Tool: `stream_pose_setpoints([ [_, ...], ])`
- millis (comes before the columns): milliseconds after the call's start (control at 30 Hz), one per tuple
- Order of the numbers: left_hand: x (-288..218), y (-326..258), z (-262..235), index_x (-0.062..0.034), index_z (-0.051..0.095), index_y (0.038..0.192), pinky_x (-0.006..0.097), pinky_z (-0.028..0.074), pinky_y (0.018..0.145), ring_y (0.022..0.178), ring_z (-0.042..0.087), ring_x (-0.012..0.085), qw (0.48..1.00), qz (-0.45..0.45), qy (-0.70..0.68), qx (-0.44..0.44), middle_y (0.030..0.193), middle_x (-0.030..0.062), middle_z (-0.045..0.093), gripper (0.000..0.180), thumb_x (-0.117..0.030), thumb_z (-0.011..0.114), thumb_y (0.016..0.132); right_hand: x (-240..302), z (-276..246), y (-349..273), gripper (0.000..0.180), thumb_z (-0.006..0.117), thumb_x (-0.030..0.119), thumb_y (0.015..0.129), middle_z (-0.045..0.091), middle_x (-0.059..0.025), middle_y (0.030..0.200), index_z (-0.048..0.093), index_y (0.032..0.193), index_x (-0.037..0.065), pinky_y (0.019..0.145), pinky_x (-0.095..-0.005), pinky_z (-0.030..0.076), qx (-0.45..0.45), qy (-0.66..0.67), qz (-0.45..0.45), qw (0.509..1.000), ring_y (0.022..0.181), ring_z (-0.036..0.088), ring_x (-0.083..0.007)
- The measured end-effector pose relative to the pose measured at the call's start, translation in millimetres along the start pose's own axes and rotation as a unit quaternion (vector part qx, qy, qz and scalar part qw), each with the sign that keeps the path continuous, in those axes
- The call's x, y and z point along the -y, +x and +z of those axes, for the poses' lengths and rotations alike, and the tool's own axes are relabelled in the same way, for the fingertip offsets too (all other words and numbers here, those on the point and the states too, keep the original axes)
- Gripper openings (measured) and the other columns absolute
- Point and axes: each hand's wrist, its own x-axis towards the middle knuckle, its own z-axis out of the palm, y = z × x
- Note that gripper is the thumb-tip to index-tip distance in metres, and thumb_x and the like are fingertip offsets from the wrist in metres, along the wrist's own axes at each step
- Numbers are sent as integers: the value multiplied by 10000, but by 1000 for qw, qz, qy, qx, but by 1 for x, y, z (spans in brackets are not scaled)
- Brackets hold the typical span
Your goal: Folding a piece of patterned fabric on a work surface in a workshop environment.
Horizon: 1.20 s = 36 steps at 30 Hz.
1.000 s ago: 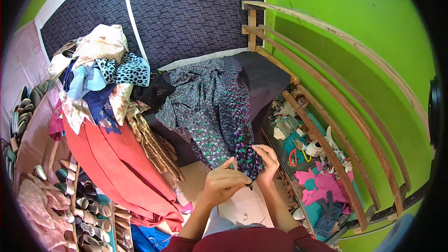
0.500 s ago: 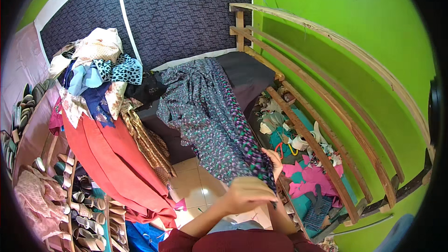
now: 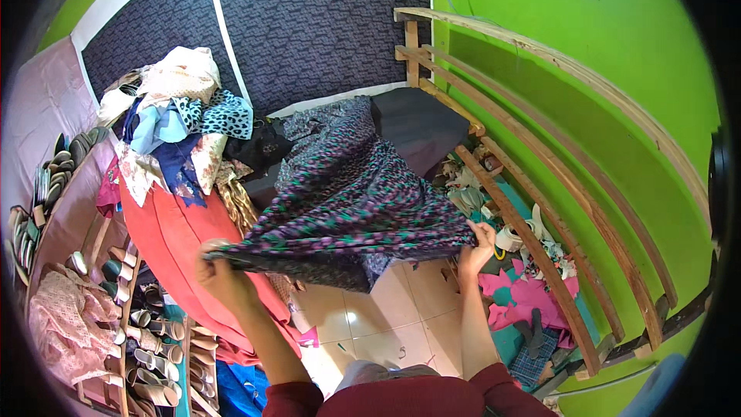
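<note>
Head view: we've got a dark patterned cloth (image 3: 363,216) out in front of us, near edge pulled wide between both hands, far end up on the bed (image 3: 428,120).
Left hand: ours (image 3: 220,266) is closed on one corner, a bit blurry, in front of the red cloth (image 3: 181,235); can't tell if it touches that.
Right hand: ours (image 3: 478,251) pinches the other corner, thumb against fingers, no gap we can see.
Cloth direction: it lies ahead of our grip, long way running from us to the bed; the bulk sits slightly nearer our right hand.
Floor: tiles (image 3: 386,313) below the sagging middle.
Left side: clothes pile (image 3: 185,108), then shoes (image 3: 158,363) lower down.
Right side: pink scraps (image 3: 532,301) near our right forearm, wooden frame (image 3: 412,42) along the green wall (image 3: 602,54).
</note>
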Motion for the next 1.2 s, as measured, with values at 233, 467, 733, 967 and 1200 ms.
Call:
stream_pose_setpoints([
  [233,25,50,-75,-32,583,981,263,490,725,808,592,108,990,-35,-45,-127,904,35,621,99,-79,540,905,-60,1,12,297,450,-160,691,534,-102,911,652,832,5,660,-303,426,-27,-101,15,994,741,532,-221],
  [467,63,80,-114,-39,598,964,264,495,732,798,597,113,982,-9,-19,-186,900,28,625,97,-89,537,908,-19,23,15,174,392,-2,773,473,-59,842,486,918,19,777,-274,382,99,130,142,976,815,452,-157],
  [733,87,111,-203,-49,560,1057,314,511,777,864,598,147,986,12,-18,-165,989,49,615,159,-62,501,909,15,18,1,520,566,-123,544,548,-174,930,533,1041,28,819,-382,426,261,-125,-24,957,950,509,-381],
  [967,112,132,-250,-58,566,1076,362,525,766,844,606,184,975,-1,-26,-221,961,69,629,189,-68,522,893,-43,21,12,385,496,-101,599,623,-120,963,664,917,37,706,-332,465,119,-169,102,973,820,603,-244],
  [1200,144,126,-279,-50,601,1015,275,499,691,758,587,135,961,-16,52,-272,901,35,624,141,-66,532,892,-33,-16,49,570,364,-137,576,617,-121,1082,625,1061,6,800,-291,490,431,-28,313,846,975,605,-244],
])
